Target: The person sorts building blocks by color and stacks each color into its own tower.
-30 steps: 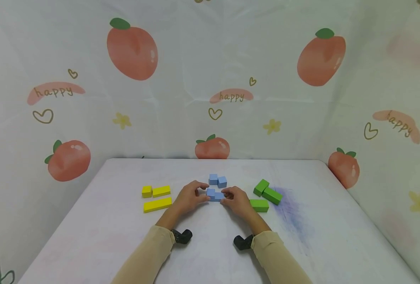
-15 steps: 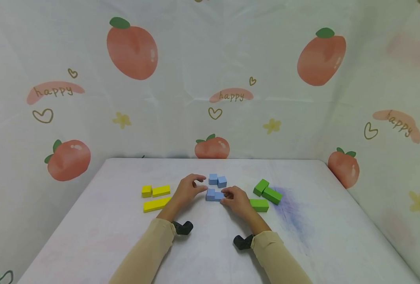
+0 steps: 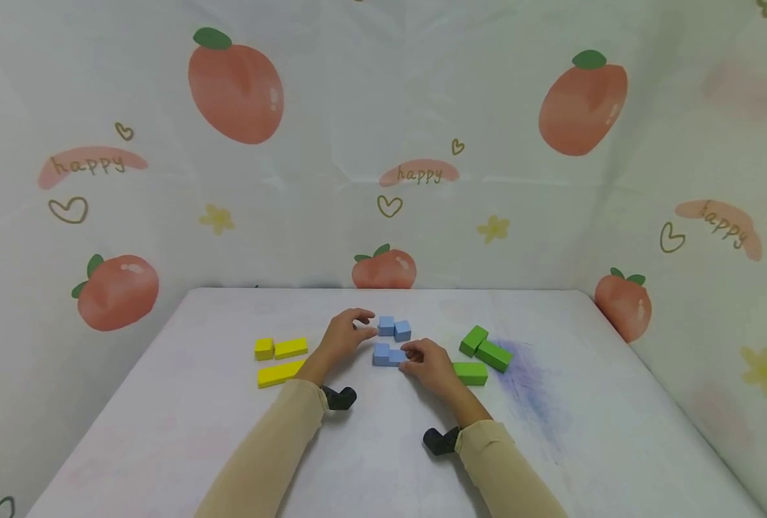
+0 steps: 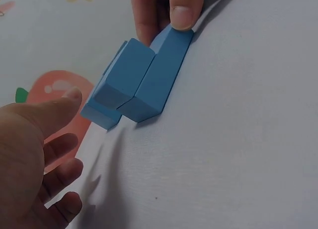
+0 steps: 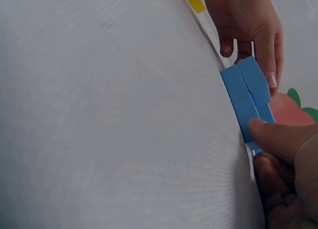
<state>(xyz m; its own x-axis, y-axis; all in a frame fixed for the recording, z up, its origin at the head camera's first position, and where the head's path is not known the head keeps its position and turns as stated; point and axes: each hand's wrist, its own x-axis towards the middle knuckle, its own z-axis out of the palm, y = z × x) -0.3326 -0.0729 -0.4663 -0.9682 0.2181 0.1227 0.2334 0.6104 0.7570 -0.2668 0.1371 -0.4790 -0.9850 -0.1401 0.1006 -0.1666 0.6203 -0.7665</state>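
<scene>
Near the table's middle lies a long blue block (image 3: 395, 358) with a blue cube (image 3: 381, 353) standing on its left end. My right hand (image 3: 432, 365) pinches the long block's right end; in the right wrist view the thumb (image 5: 271, 134) lies along its near face. Behind this pair sit two loose blue cubes, one to the left (image 3: 386, 326) and one slightly right (image 3: 402, 331). My left hand (image 3: 341, 342) is beside the left loose cube, thumb and fingers spread apart and holding nothing. In the left wrist view the stacked cube (image 4: 126, 72) partly hides a block behind it.
On the left lie a yellow cube (image 3: 263, 350), a short yellow block (image 3: 291, 348) and a long yellow block (image 3: 281, 373), partly behind the left arm. To the right are three green blocks, the nearest (image 3: 470, 373) partly behind the right hand. A printed cloth hangs behind the table.
My left hand has let go of the stacked blue cube's side and moved away and forward to the loose cubes behind. The right hand stays at the long block.
</scene>
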